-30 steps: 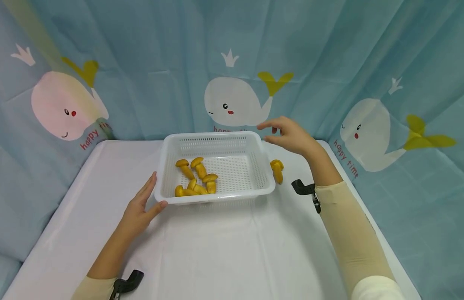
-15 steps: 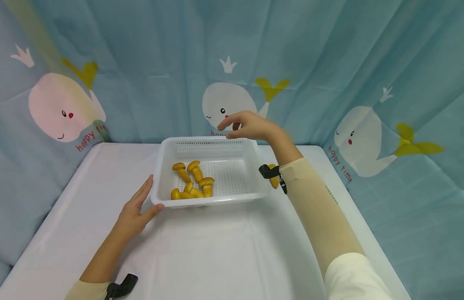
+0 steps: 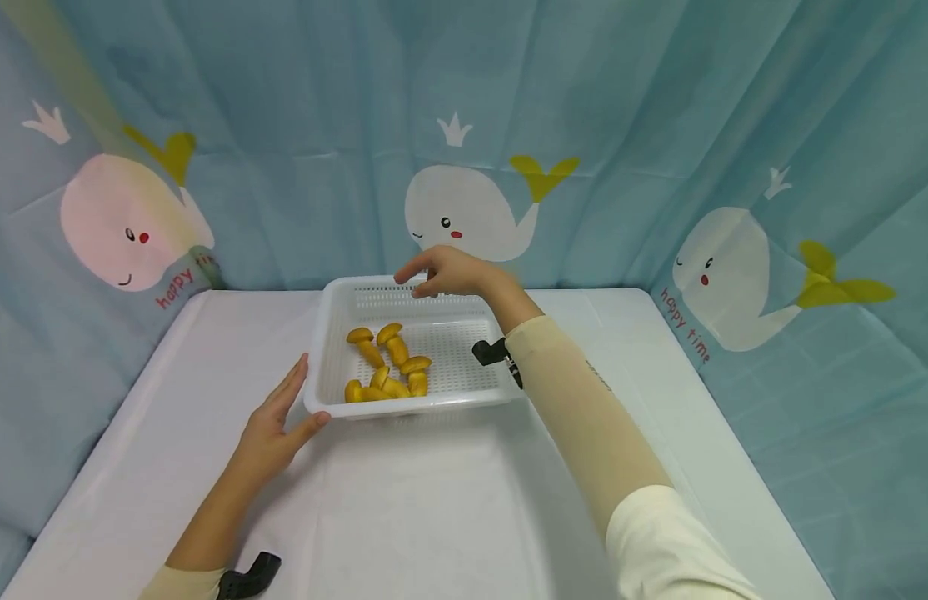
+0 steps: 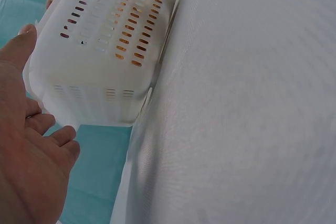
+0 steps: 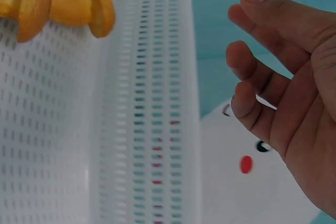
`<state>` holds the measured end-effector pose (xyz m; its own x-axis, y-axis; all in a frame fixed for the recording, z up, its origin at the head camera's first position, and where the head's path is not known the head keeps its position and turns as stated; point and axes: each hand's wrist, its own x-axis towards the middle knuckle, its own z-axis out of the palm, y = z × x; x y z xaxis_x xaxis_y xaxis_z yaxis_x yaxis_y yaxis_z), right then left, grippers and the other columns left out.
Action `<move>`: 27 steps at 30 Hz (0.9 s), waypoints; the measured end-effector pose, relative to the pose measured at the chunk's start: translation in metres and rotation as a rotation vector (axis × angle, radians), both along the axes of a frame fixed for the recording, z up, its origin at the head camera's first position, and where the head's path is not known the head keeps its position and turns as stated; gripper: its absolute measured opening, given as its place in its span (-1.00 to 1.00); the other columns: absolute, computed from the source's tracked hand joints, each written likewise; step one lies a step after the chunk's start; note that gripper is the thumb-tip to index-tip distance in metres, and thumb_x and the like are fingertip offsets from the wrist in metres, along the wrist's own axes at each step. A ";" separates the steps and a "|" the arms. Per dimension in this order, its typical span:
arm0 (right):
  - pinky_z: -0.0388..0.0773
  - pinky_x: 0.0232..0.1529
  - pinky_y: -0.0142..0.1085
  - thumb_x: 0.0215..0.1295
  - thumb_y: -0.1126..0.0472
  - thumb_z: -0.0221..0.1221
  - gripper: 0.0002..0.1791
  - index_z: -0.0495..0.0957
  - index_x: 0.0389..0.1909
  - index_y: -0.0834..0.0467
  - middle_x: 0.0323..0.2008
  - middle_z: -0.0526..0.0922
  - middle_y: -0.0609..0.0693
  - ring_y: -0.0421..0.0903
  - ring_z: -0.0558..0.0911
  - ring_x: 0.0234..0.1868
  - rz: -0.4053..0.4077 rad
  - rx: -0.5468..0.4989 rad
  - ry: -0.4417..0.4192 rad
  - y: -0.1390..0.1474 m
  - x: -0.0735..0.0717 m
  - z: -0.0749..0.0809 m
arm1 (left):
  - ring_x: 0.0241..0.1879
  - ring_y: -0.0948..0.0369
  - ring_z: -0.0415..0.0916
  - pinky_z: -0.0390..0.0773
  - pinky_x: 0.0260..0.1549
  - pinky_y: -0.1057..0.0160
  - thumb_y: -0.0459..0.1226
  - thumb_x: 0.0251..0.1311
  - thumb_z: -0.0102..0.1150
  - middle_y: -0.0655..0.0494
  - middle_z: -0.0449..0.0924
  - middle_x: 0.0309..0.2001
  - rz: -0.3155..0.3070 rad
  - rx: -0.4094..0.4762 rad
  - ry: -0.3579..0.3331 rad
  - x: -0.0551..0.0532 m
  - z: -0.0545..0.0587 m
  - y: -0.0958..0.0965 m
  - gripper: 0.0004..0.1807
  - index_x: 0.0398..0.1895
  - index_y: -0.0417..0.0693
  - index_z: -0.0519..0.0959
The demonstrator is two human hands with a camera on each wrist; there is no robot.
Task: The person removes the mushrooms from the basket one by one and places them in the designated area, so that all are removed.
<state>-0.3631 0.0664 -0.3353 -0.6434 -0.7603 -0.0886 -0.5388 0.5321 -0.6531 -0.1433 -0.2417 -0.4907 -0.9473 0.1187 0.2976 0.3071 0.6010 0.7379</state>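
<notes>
A white perforated plastic basket (image 3: 434,404) stands on the table, holding several yellow-brown mushrooms (image 3: 416,377) in its left half. My left hand (image 3: 265,433) is at the basket's near left corner, thumb by the front and straight fingers along the left side; in the left wrist view its thumb lies at the rim. Over the basket's back rim hovers my right hand (image 3: 452,273), palm down, with nothing in it. Its fingers (image 5: 241,59) are loosely bent beside the rim in the right wrist view. The mushroom right of the basket is hidden behind my right forearm.
A white cloth covers the table (image 3: 426,508). Behind it and at both sides hangs a blue curtain (image 3: 284,167) printed with whales. Each wrist carries a black camera mount (image 3: 250,575).
My right hand has swept left from beyond the basket's back right corner to above its back rim, covering the outside mushroom with the forearm. My left hand stays at the corner.
</notes>
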 end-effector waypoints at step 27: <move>0.56 -0.28 -0.19 0.43 0.26 0.26 -0.47 0.51 0.39 -0.02 0.38 0.52 -0.11 -0.02 0.46 -0.41 0.009 0.190 -0.348 -0.038 -0.019 -0.084 | 0.59 -0.13 0.01 0.30 0.27 -0.45 -0.09 0.24 0.43 0.15 -0.03 0.65 0.002 0.019 -0.015 0.003 0.003 0.009 0.03 0.66 0.26 0.00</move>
